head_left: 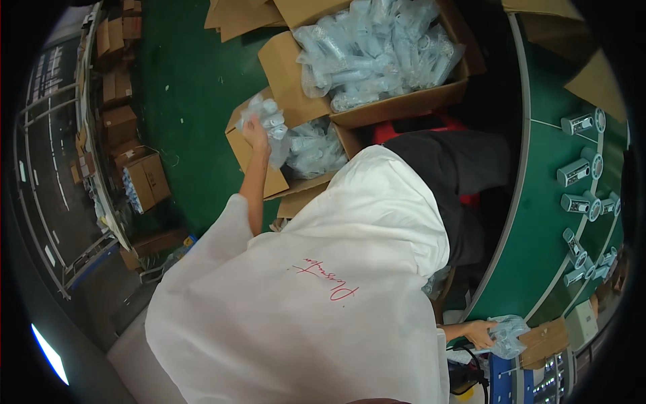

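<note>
My left hand (254, 131) grips a bunch of clear plastic bags with pale, rounded pieces inside (270, 120). It is above the flap side of a small open carton (259, 176), in which more bagged pieces (315, 149) lie. On the far right, my right hand (480, 333) is closed on a crumpled clear plastic bag (509, 337) near the end of the green bench; what the bag holds cannot be made out. A larger open carton (397, 101), heaped with bagged whitish cylindrical pieces (363, 57), stands just beyond the small one.
Along the right, a green bench (521, 236) carries several white-and-grey devices with round ends (577, 172). A brown cardboard box (544, 343) is beside my right hand. Several cartons (121, 128) line the left side of the green floor (195, 87). Something red (420, 123) shows beside my legs.
</note>
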Demonstrator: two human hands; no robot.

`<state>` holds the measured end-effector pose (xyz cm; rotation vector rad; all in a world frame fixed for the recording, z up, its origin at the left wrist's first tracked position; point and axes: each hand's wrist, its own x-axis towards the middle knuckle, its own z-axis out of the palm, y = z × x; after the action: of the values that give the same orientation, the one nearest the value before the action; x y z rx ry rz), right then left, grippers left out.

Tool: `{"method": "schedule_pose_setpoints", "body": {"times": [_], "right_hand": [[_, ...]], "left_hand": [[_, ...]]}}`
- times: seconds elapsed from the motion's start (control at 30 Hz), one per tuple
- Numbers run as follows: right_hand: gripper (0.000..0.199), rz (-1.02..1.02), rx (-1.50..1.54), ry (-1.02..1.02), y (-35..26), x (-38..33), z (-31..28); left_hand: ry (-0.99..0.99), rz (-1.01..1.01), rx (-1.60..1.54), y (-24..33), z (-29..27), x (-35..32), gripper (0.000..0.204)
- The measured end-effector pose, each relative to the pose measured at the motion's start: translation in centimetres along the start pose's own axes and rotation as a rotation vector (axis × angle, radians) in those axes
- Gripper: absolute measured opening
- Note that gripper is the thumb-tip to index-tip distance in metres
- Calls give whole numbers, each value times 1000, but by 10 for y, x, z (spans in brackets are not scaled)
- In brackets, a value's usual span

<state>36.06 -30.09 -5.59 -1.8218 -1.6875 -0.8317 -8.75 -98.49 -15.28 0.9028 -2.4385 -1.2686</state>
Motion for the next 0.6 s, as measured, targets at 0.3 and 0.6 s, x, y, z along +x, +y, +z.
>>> {"method": "schedule_pose_setpoints", "body": {"times": [0.3,0.6], "right_hand": [[65,-42,208,27,61,8,15],[19,-53,535,-112,15,-4,-57]], "left_hand": [[-3,57,35,18,47,-64,15],[-603,409,-257,131,126,-105,17]]}}
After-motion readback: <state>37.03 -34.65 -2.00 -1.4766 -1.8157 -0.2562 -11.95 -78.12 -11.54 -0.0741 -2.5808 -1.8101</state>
